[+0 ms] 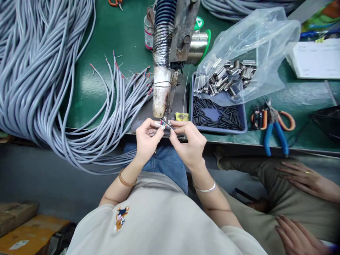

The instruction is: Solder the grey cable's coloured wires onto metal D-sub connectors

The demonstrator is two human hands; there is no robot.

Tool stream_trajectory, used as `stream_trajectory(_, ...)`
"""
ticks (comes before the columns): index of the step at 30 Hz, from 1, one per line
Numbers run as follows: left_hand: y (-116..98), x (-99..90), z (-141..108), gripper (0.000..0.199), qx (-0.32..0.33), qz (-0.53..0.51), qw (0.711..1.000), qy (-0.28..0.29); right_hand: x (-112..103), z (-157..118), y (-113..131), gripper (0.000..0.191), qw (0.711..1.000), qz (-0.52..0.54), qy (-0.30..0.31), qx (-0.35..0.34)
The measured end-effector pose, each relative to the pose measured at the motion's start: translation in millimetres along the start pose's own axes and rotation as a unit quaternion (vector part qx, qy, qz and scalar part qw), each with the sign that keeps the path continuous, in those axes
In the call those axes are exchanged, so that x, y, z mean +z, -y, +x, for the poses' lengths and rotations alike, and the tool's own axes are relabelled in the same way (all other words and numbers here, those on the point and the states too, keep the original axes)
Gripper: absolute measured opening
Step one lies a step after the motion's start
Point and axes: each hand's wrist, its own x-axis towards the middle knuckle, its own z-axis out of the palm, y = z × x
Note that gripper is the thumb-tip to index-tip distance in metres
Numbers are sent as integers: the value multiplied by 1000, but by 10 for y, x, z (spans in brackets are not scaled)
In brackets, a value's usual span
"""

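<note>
My left hand (148, 141) is closed, thumb and fingers pinching the small coloured wires (163, 123) at the end of a grey cable. Across from it, my right hand (189, 142) is closed too, its fingertips on a small metal multi-pin connector (168, 122). Wires and connector meet between my fingertips, at the table's front edge. Whether each wire touches a pin is too small to tell. Right above them stands a soldering fixture with a stained white nozzle (160, 99) on a ribbed black hose (165, 21). A yellow sponge (182, 117) lies just beyond my right fingers.
Grey cables (53, 71) are heaped at the left, several with stripped ends. To the right, a blue tray (245, 124) holds black sleeves (203, 118) and a plastic bag (276, 39) of metal connectors. Pliers (275, 124) and a solder spool (198, 46) lie nearby. Another person's hands (316, 180) rest at right.
</note>
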Motion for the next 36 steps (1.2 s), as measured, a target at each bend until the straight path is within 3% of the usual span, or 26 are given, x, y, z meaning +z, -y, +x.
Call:
stream_trajectory(16, -4, -9, -3, 22, 43, 28, 999, -7, 13, 91, 11, 14, 1000, -14, 3, -7)
stream_trajectory(23, 40, -27, 0, 22, -4, -9, 1000, 14, -12, -5, -22, 18, 998, -44, 16, -46)
stream_trajectory(25, 41, -26, -21, 24, -19, -14, 1000, 20, -51, -36, -24, 14, 1000, -28, 1, -8)
stream_trajectory(29, 12, -22, -103, 28, -48, -21, 998, 37, -175, -31, -4, 10, 988, 48, -15, 149)
stream_trajectory(32, -15, -27, -183, 27, -69, -34, 994, 77, -268, 29, 12, 19, 961, 134, 70, 233)
stream_trajectory(36, -26, -51, -251, 26, -95, -60, 988, 109, -346, 80, 28, 21, 947, 166, 135, 241)
